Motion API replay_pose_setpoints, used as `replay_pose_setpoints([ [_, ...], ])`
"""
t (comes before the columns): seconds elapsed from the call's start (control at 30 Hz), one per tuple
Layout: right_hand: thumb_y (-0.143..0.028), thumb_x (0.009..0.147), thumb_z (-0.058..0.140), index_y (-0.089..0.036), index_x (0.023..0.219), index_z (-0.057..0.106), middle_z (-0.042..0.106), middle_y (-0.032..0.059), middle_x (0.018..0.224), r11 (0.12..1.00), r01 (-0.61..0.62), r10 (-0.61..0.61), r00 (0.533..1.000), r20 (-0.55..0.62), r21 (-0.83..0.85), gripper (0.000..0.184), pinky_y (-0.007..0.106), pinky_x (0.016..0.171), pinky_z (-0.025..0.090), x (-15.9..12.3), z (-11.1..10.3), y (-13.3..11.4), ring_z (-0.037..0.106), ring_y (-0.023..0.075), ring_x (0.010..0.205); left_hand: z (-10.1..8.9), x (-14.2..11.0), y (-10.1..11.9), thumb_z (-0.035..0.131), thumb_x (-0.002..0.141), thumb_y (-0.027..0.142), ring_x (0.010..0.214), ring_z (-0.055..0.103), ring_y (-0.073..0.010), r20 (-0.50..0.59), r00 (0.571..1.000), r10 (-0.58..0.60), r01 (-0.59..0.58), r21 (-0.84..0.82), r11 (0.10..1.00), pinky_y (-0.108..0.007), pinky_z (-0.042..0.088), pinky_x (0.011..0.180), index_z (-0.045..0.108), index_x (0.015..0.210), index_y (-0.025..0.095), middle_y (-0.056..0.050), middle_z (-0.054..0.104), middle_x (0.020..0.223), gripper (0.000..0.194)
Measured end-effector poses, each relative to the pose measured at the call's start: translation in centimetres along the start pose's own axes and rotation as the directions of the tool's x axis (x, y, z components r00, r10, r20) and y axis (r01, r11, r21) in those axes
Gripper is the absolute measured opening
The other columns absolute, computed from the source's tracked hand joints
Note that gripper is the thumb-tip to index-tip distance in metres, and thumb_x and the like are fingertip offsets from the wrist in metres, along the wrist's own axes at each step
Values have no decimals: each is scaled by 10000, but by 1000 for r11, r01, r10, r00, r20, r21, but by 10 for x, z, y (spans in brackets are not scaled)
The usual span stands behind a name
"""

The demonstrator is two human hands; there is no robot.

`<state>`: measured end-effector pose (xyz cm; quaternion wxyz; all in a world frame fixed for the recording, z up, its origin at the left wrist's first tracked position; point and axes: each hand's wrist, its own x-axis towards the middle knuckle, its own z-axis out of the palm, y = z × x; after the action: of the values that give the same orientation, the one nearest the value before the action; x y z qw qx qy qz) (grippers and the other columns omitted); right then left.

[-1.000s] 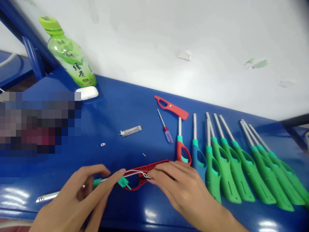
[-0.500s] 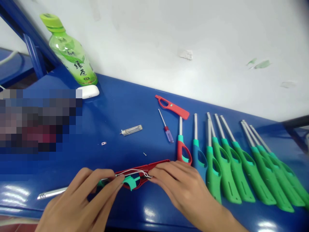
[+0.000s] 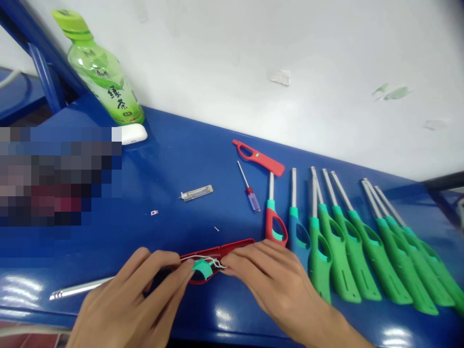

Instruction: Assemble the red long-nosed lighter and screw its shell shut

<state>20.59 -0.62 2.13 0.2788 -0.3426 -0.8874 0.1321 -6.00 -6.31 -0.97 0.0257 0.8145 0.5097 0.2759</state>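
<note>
An opened long-nosed gas lighter lies at the front of the table, its red half-shell (image 3: 237, 245) showing the inside and its metal barrel (image 3: 79, 288) pointing left. My left hand (image 3: 134, 295) is closed around the lighter near the barrel's base, fingertips against the teal trigger (image 3: 203, 269). Thin white wires (image 3: 203, 257) run over the trigger towards my right hand (image 3: 275, 278). Its thumb and forefinger pinch at the wire ends, over the shell; the exact grip is partly hidden. Above the shell lies a small screw (image 3: 216, 228).
A clear fuel tank (image 3: 196, 193), a small pale part (image 3: 154, 212), a screwdriver (image 3: 249, 189) and a red shell half (image 3: 259, 158) lie beyond. Several assembled lighters (image 3: 340, 256) line the right. A green tea bottle (image 3: 105, 72) and white case (image 3: 134, 134) stand back left.
My left hand has shifted a little to the right, and the teal trigger has moved right with it, tilting slightly. My right hand stays nearly in place at the wires.
</note>
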Motion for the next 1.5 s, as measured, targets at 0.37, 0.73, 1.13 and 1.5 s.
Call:
replay_pose_setpoints([
  [0.37, -114, 1084, 572, -143, 1130, 710, 809, 35, 1038, 975, -11, 24, 998, -56, 224, 149, 297, 796, 589, -4, -3, 4, 762, 161, 921, 4, 19, 10, 652, 968, 91, 868, 658, -132, -75, 995, -59, 45, -176, 983, -287, 545, 723, 700, 1216, 333, 34, 738, 1034, 350],
  [0.73, -50, 1014, 665, -160, 1018, 798, 843, 13, 957, 839, -158, 198, 980, -22, 521, 172, 210, 830, 640, 3, -4, 0, 807, 133, 889, 10, 17, 11, 644, 968, 66, 890, 632, -144, -108, 991, -74, 55, -168, 984, -303, 525, 741, 698, 1187, 300, 24, 721, 1062, 325],
  [1.13, 16, 943, 721, -174, 930, 828, 845, 2, 922, 732, -278, 310, 949, 60, 622, 218, 157, 850, 626, 5, -4, -2, 810, 112, 874, 12, 21, 15, 625, 990, 28, 886, 646, -127, -152, 988, -29, 14, -101, 995, -288, 521, 844, 720, 1079, 229, 27, 753, 960, 239],
  [1.5, -75, 1028, 655, -168, 1017, 806, 834, 16, 952, 806, -211, 226, 973, 43, 553, 178, 191, 842, 628, 4, -3, 0, 793, 121, 877, 8, 21, 11, 602, 991, 57, 878, 737, -146, -155, 987, 47, -41, 43, 998, -355, 570, 902, 744, 1060, 264, 54, 794, 993, 260],
])
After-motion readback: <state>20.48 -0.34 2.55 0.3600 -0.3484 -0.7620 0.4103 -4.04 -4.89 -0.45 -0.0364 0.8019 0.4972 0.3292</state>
